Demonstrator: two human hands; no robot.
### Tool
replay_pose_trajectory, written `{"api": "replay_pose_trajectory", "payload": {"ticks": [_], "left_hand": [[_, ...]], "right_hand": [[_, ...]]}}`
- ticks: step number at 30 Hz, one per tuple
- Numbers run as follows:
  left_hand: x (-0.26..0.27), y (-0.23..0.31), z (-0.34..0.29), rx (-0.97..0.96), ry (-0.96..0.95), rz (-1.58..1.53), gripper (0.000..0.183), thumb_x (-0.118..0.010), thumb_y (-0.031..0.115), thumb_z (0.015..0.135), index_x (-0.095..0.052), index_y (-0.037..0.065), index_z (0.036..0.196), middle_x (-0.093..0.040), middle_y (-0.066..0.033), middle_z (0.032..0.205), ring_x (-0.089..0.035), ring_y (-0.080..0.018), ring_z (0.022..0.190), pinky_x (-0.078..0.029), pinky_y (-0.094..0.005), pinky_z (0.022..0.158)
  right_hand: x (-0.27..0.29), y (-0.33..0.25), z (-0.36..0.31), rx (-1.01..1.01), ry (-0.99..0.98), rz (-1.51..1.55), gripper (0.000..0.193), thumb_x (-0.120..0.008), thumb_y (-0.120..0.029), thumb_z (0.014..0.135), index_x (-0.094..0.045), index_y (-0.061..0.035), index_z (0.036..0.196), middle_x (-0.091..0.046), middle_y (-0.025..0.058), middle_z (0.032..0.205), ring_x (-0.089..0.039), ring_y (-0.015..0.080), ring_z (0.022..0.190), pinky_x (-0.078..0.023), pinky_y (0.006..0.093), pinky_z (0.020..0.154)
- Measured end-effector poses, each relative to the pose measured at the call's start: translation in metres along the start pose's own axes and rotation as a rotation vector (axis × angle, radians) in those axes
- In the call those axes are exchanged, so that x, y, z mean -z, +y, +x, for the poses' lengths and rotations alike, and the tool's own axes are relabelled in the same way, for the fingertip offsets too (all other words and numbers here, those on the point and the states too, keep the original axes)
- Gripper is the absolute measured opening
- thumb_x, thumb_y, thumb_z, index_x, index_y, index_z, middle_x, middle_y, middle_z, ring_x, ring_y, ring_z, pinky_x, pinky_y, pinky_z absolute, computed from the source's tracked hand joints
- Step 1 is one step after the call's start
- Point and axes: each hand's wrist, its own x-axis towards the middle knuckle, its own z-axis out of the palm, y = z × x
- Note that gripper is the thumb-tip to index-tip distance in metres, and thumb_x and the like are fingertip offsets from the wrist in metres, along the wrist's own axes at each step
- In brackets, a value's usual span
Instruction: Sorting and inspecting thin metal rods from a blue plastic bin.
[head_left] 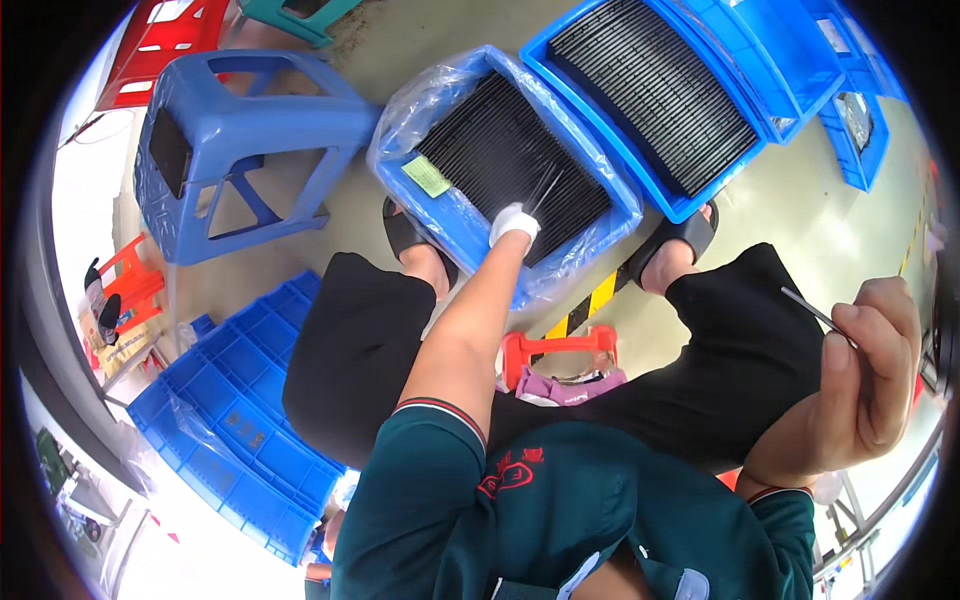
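Observation:
My left hand (515, 224), in a white glove, reaches into a blue bin (614, 190) lined with clear plastic. Its fingers are closed on a thin dark strip (546, 186), which lies over long rows of closely packed dark strips (490, 135). Too fine to make out is whether the fingers hold one strip or two. A yellow-green label (426, 176) rests at the left side of those rows. Raised at the far right, my bare right hand (872, 370) pinches a thin grey metal rod (808, 308) between thumb and fingers.
Beside the lined bin, a second blue bin (678, 208) holds more dark strips. Further blue bins (780, 60) stand at the upper right. A blue stool (270, 120) is at the left, above a blue crate (240, 415). Between my legs sits a small red stool (560, 343).

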Motion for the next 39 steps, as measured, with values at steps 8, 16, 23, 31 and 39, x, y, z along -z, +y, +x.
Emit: {"api": "replay_pose_trajectory", "payload": {"ticks": [8, 16, 23, 31, 39], "left_hand": [[0.022, 0.035, 0.014, 0.067, 0.229, 0.063, 0.032, -0.050, 0.025, 0.088, -0.062, 0.016, 0.116, -0.062, -0.0179, 0.118, -0.058, -0.0361, 0.110, -0.047, -0.0406, 0.095], [0.048, 0.068, 0.030, -0.025, 0.431, 0.261, 0.023, -0.052, 0.020, 0.086, -0.062, 0.016, 0.107, -0.064, -0.0115, 0.109, -0.061, -0.0282, 0.105, -0.047, -0.0423, 0.088], [0.033, 0.038, 0.044, -0.228, 0.699, 0.436, 0.031, -0.068, 0.030, 0.079, -0.059, 0.016, 0.105, -0.058, -0.0078, 0.103, -0.055, -0.0278, 0.100, -0.044, -0.0438, 0.082], [0.017, 0.030, 0.018, -0.249, 0.699, 0.397, 0.039, -0.052, 0.017, 0.088, -0.048, 0.019, 0.126, -0.054, -0.0082, 0.102, -0.056, -0.0266, 0.095, -0.047, -0.0427, 0.079], [0.033, 0.033, 0.031, -0.313, 0.693, 0.442, 0.028, -0.048, 0.015, 0.089, -0.051, 0.014, 0.117, -0.056, -0.0096, 0.099, -0.062, -0.0262, 0.089, -0.054, -0.0390, 0.069]], "right_hand": [[-0.010, -0.002, -0.001, -0.023, 0.005, -0.080, 0.021, -0.065, -0.003, 0.068, -0.063, -0.0038, 0.089, -0.052, 0.0093, 0.077, -0.046, 0.0202, 0.067, -0.034, 0.0320, 0.059], [-0.011, 0.005, -0.001, -0.006, -0.055, -0.083, 0.022, -0.064, -0.004, 0.068, -0.063, -0.0030, 0.090, -0.052, 0.0098, 0.079, -0.044, 0.0212, 0.068, -0.033, 0.0346, 0.060], [-0.018, 0.006, 0.003, 0.032, -0.064, -0.043, 0.019, -0.063, -0.006, 0.073, -0.062, 0.0002, 0.091, -0.051, 0.0110, 0.077, -0.043, 0.0221, 0.066, -0.033, 0.0353, 0.060], [-0.023, 0.004, 0.003, 0.036, -0.081, -0.074, 0.017, -0.064, -0.005, 0.075, -0.061, 0.0027, 0.089, -0.052, 0.0131, 0.075, -0.045, 0.0224, 0.064, -0.035, 0.0355, 0.060], [-0.029, 0.001, 0.006, 0.030, -0.076, -0.061, 0.016, -0.064, -0.005, 0.075, -0.061, 0.0039, 0.089, -0.052, 0.0135, 0.074, -0.046, 0.0227, 0.064, -0.036, 0.0352, 0.060]]}}
